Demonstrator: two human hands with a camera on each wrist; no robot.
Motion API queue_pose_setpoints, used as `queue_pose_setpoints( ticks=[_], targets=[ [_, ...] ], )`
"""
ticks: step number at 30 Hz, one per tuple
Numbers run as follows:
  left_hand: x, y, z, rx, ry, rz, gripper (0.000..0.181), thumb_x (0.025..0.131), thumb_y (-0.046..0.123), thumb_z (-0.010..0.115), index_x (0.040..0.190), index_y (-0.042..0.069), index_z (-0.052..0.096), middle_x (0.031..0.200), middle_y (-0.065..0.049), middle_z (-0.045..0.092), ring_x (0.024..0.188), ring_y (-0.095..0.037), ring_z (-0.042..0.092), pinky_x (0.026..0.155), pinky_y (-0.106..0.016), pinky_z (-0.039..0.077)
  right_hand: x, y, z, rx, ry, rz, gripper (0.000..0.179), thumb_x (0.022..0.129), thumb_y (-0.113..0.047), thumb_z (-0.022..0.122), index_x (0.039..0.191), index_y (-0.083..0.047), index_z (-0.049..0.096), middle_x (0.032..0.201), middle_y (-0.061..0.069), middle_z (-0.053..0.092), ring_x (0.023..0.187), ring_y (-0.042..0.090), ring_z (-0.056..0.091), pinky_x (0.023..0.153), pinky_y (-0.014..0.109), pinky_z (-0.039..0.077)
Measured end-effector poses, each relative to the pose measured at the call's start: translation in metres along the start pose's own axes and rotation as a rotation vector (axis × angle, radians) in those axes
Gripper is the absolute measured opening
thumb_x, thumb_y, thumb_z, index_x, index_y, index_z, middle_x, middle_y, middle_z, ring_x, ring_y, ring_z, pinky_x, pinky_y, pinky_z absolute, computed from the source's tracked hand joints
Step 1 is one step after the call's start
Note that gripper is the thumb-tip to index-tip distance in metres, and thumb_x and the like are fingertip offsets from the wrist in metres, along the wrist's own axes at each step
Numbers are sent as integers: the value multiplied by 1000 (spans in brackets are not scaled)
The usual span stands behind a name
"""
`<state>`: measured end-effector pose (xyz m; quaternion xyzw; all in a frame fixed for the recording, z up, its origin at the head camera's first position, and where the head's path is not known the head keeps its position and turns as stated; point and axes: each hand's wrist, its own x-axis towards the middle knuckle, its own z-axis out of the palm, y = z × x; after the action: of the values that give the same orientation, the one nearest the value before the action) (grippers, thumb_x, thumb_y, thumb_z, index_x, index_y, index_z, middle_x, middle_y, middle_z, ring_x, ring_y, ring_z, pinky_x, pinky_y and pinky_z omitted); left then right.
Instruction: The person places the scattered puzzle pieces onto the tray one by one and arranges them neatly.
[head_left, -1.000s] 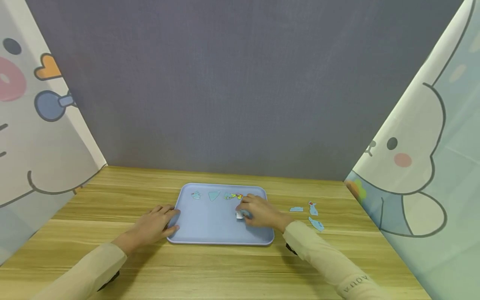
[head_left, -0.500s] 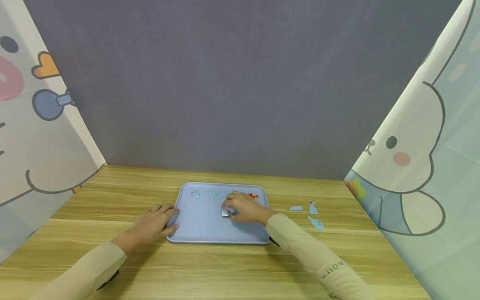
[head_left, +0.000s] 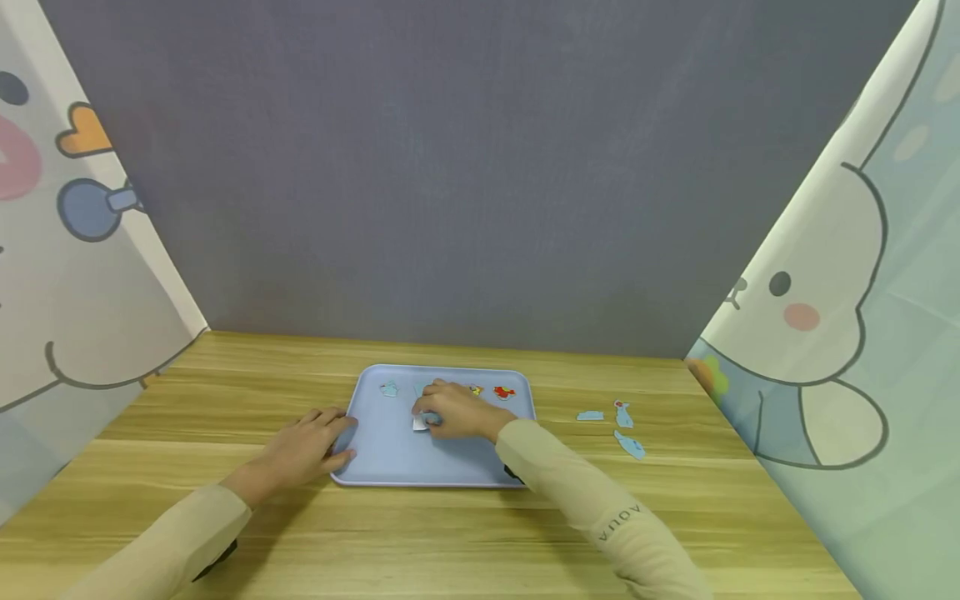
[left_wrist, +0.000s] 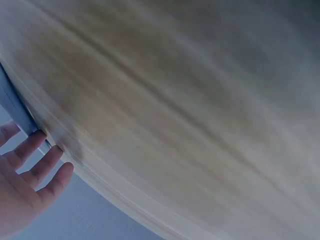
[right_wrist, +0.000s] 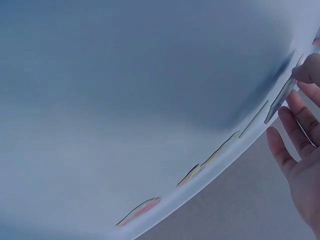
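In the head view my right hand [head_left: 459,411] is over the middle of the pale blue tray [head_left: 390,467]. It pinches a small flat piece [head_left: 418,424] with a whitish face, perhaps card, between thumb and fingers; the right wrist view shows this flat piece [right_wrist: 281,100] edge-on. Along the tray's far side lie a light-blue piece [head_left: 389,389], another pale piece [head_left: 420,388] partly behind the fingers, a yellow piece [head_left: 476,389] and a red piece [head_left: 504,392]. My left hand [head_left: 306,444] rests on the tray's left rim with relaxed fingers, spread in the left wrist view.
To the right of the tray, on the wooden table [head_left: 420,542], lie a light-blue strip [head_left: 590,415], a piece with a red spot [head_left: 624,416] and a longer blue piece [head_left: 629,445]. A grey panel [head_left: 450,183] stands behind; printed cartoon sheets flank both sides.
My right hand has moved left across the tray with the pinched piece, uncovering the red and yellow pieces and partly covering a pale one. My left hand has stayed at the rim.
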<state>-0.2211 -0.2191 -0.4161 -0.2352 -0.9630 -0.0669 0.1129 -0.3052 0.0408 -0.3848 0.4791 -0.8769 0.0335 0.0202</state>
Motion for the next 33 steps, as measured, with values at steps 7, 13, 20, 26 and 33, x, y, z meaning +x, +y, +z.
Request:
queue_pose_setpoints(
  ticks=[7, 13, 20, 26, 33],
  targets=[
    [1, -1, 0, -4, -6, -2, 48, 83, 38, 63, 119, 6, 57, 122, -17, 54, 106, -38, 54, 80, -58, 48, 18, -8, 4, 2, -3, -9, 26, 81, -15, 65, 106, -19, 66, 100, -7, 61, 89, 7, 48, 78, 16, 42],
    [2, -2, 0, 2, -12, -7, 48, 84, 38, 63, 119, 6, 58, 122, -16, 54, 107, -39, 54, 81, -58, 48, 33, -15, 8, 12, -12, -9, 26, 81, -17, 66, 107, -19, 66, 103, -7, 62, 91, 7, 49, 78, 16, 43],
    [2, -2, 1, 5, -14, -5, 49, 84, 38, 62, 119, 6, 57, 122, -16, 54, 107, -40, 53, 80, -58, 48, 48, -20, 10, -2, -15, -1, 25, 82, -18, 65, 107, -20, 66, 103, -8, 62, 93, 7, 51, 82, 17, 44],
    [2, 0, -1, 2, -6, -1, 48, 83, 37, 63, 119, 5, 58, 120, -15, 55, 107, -39, 54, 81, -57, 48, 58, -23, 12, -10, -17, 3, 26, 83, -20, 66, 108, -20, 65, 103, -8, 62, 95, 6, 52, 81, 15, 44],
    [2, 0, -2, 3, -16, 3, 49, 84, 37, 63, 120, 5, 57, 121, -15, 54, 108, -39, 53, 82, -58, 47, 67, -28, 11, -25, -27, 17, 26, 82, -20, 66, 108, -21, 65, 102, -8, 62, 96, 6, 52, 80, 15, 44]
  ],
)
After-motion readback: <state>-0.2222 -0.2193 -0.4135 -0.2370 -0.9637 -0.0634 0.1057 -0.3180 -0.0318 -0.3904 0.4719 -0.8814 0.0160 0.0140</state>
